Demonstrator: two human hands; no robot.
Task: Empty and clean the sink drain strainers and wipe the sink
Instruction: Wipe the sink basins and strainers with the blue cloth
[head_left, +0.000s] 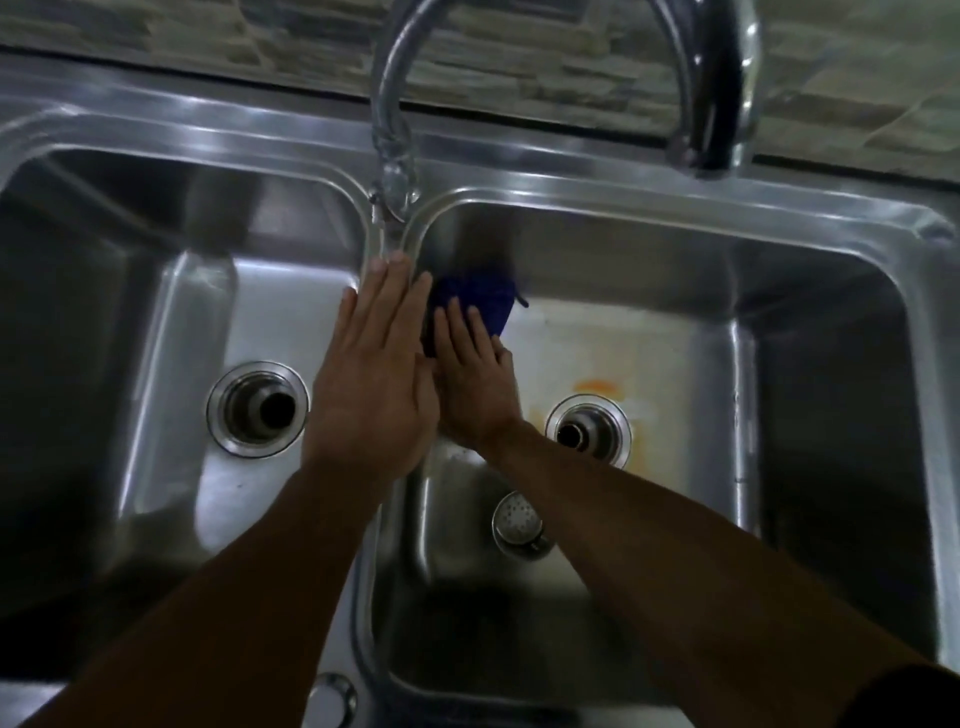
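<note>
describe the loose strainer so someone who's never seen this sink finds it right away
Start at the double steel sink and take the right basin. On its floor, nearer the person than the open drain and beside the right forearm, lies the strainer. It is the only small round metal piece dotted with holes, tipped on its side rather than seated in a drain.

We see a dark blue cloth (475, 304) against the silver-grey steel of the sink (571, 182), and the same silver shows on the tap (395, 104) and on the small round strainer (517, 519), which is dotted all over with tiny holes. On the floor of the right basin we find a pale cream patch with an orange stain (597, 387) by the drain. Behind the sink the wall (519, 78) is banded in grey and beige stone.
</note>
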